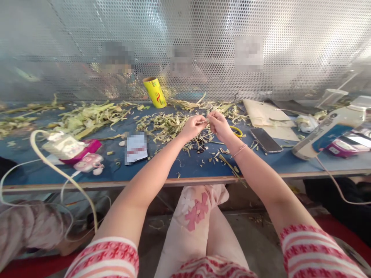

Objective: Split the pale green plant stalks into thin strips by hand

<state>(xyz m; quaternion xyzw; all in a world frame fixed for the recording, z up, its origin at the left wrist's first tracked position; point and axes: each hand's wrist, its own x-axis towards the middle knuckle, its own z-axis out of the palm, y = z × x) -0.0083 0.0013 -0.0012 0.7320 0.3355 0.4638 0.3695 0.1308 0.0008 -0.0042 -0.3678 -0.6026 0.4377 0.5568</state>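
Observation:
Both of my hands are raised close together over the pile of dried yellow-green plant strips (162, 125) at the middle of the table. My left hand (193, 126) is closed in a pinch on a thin pale strip (202, 122). My right hand (218, 125) also pinches, its fingertips almost touching the left ones near the strip's end. What the right fingers hold is too small to make out. Beside my right wrist lies a yellow ring (236, 131), partly hidden by the arm.
A yellow tube (155, 92) stands tilted behind the pile. More plant strips (89, 117) lie left. A phone with a lit screen (136, 148), a dark phone (266, 140), brown paper (268, 116), a bottle (327, 129) and a cabled white-and-pink item (69, 146) are around. A perforated metal panel (214, 23) rises behind.

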